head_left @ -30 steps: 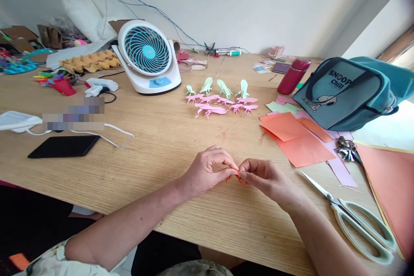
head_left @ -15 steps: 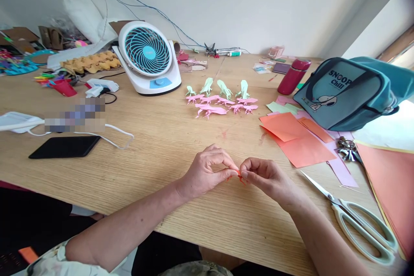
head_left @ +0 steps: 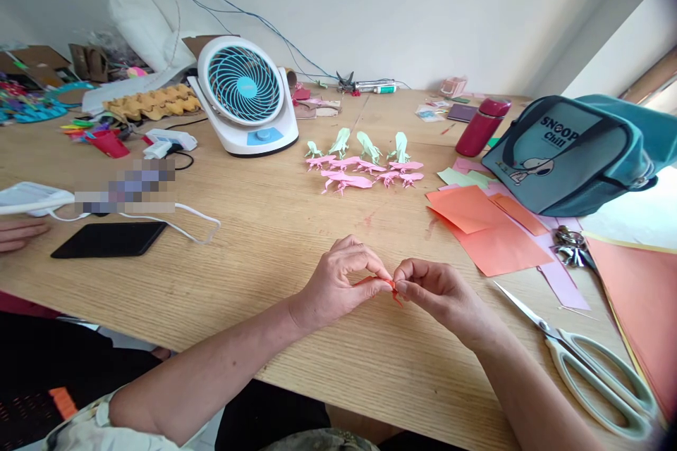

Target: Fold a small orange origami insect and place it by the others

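Note:
Between my fingertips is a small orange folded-paper figure (head_left: 396,294), mostly hidden, with a thin leg-like strip hanging below. My left hand (head_left: 346,275) pinches it from the left with thumb and fingers. From the right, my right hand (head_left: 438,289) pinches it too, and the fingertips of both hands almost meet. Beyond them stand several pink folded-paper insects (head_left: 346,182) and a row of light green ones (head_left: 369,146). Orange paper sheets (head_left: 508,246) lie to the right of my right hand, with scissors (head_left: 574,359) in front of them.
A white fan (head_left: 243,95) stands at the back left. A black phone (head_left: 108,239) and a white cable (head_left: 211,225) lie at left, near another person's hand (head_left: 21,234). A red bottle (head_left: 482,128), a teal bag (head_left: 565,155) and keys (head_left: 571,246) are at right.
Another person's hand has come into view at the left edge. My hands keep their pinch on the orange figure, which has turned slightly. The whole view has shifted a little.

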Demonstrator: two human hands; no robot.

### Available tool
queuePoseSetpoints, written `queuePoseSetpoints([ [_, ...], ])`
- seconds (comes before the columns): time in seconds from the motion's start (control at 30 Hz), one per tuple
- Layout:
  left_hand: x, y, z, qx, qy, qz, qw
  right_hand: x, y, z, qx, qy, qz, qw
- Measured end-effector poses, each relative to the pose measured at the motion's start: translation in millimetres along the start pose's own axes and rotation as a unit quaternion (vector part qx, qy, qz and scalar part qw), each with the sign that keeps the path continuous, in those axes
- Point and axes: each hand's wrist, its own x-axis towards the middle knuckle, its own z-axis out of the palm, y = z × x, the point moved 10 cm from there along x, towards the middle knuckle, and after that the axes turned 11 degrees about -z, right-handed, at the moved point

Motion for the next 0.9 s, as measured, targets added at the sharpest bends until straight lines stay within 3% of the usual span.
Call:
queuePoseSetpoints([
  [0.9,-5.4,11.9,-2.1,0.102,0.028,0.052,0.993,-1.5,2.3,-4.7,-0.026,0.03,-0.007,0.999],
])
